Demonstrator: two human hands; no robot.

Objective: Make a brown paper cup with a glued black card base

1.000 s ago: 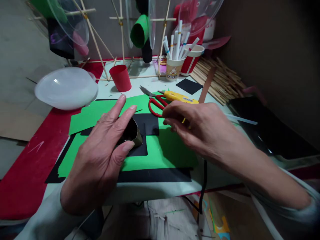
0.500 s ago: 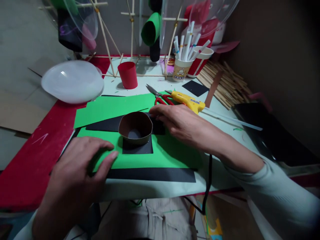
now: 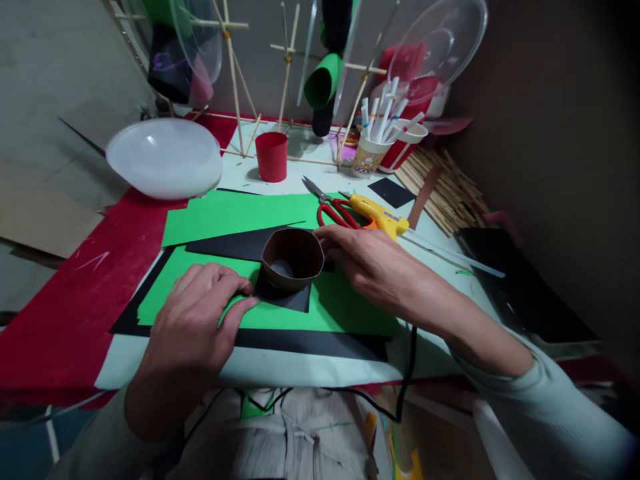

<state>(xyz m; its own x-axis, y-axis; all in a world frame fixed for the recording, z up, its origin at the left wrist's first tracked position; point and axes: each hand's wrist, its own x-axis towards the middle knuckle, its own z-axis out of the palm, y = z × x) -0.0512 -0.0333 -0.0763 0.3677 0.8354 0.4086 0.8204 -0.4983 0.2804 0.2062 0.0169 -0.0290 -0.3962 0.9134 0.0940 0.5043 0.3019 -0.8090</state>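
Note:
A brown paper ring (image 3: 293, 273), open at the top, stands on a small black paper square (image 3: 297, 300) above stacked green sheets (image 3: 360, 317). At the square's left corner, the thumb and fingertips of my left hand (image 3: 205, 310) pinch the paper. My right hand (image 3: 367, 263) has its fingers curled against the ring's right side; its thumb is mostly hidden. Behind the ring lies a long black paper piece (image 3: 233, 244). Just beyond my right hand are red-handled scissors (image 3: 334, 208) and a yellow glue gun (image 3: 383, 217).
A red paper cup shape (image 3: 271, 158) stands farther back, beside a translucent white bowl (image 3: 163, 160). A stick frame (image 3: 233, 80) with hanging tubes rises behind. At right are a bunny cup (image 3: 369, 159) of white straws, wooden sticks (image 3: 445, 187) and a black cord (image 3: 411, 367).
My left hand has moved right and closed on the black square's corner. The square now sits turned at an angle. The right hand stays beside the ring, and the view has shifted.

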